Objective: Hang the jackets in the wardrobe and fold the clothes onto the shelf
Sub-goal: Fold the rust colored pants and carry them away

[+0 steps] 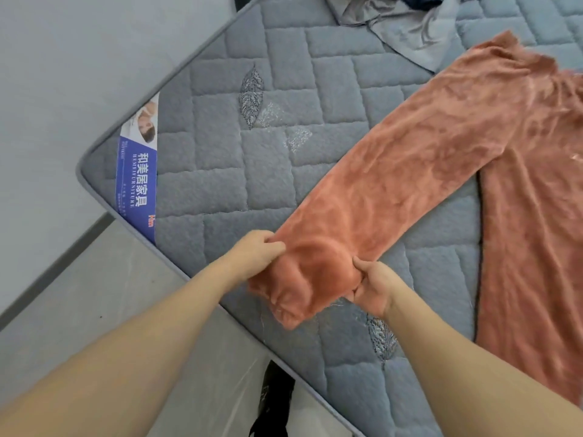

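Observation:
A fuzzy orange-pink long-sleeved top (pixel 504 146) lies spread flat on a grey quilted mattress (pixel 239 171). One sleeve stretches from the body at the right down toward the mattress's near edge. My left hand (pixel 255 253) pinches the sleeve's left edge near the cuff. My right hand (pixel 372 285) grips the sleeve's right edge, thumb on top. The cuff end bunches between my hands and hangs a little over the mattress edge.
A grey garment (pixel 419 33) lies crumpled at the mattress's far side, with a dark blue one (pixel 422 1) behind it. A blue label (pixel 137 181) marks the mattress corner at left. Grey floor (pixel 94 298) lies below left, and a dark object (pixel 271 405) sits by the bed's edge.

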